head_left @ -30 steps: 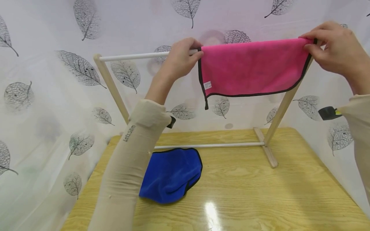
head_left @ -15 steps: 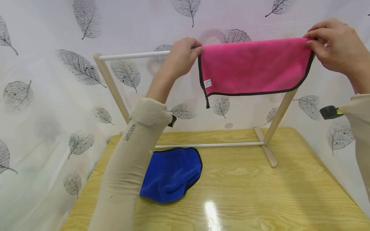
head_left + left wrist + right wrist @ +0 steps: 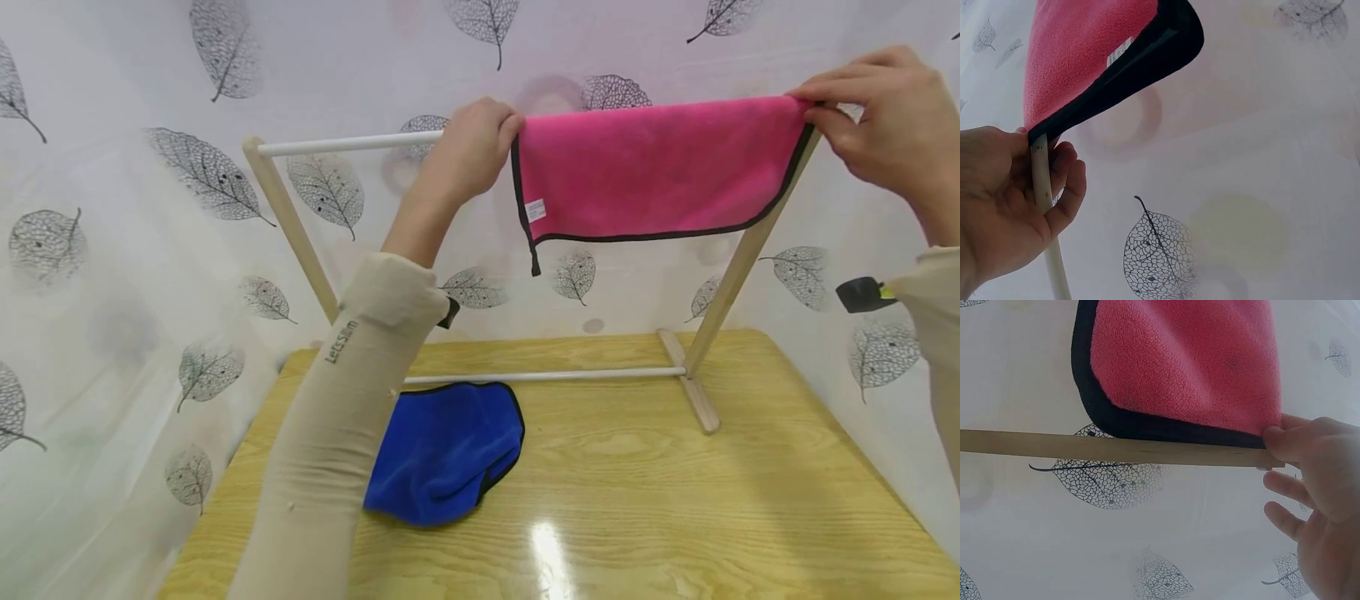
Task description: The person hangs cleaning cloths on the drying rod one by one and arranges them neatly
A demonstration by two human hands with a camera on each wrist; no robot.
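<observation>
A pink towel point(image 3: 660, 171) with black edging and a small white label hangs folded over the white top rod point(image 3: 352, 144) of a wooden-legged rack. At its left top corner my left hand point(image 3: 474, 148) pinches the cloth, fingers curled about the rod, which shows below the black edge point(image 3: 1110, 84) in the left wrist view. My right hand point(image 3: 885, 121) pinches the other top corner between thumb and fingers, by the top of the right wooden post point(image 3: 1179, 452). In the right wrist view its lower fingers stay off the cloth.
A crumpled blue towel point(image 3: 450, 454) with black edging lies on the wood-grain table point(image 3: 637, 517), partly behind the left sleeve point(image 3: 322, 450). A white lower bar point(image 3: 555, 377) joins the rack's feet. Leaf-printed sheeting point(image 3: 112, 250) stands behind and at the sides.
My right hand has shifted a little to the right and up with its corner. The towel's lower hem has risen slightly, and my left thumb has closed over the left corner.
</observation>
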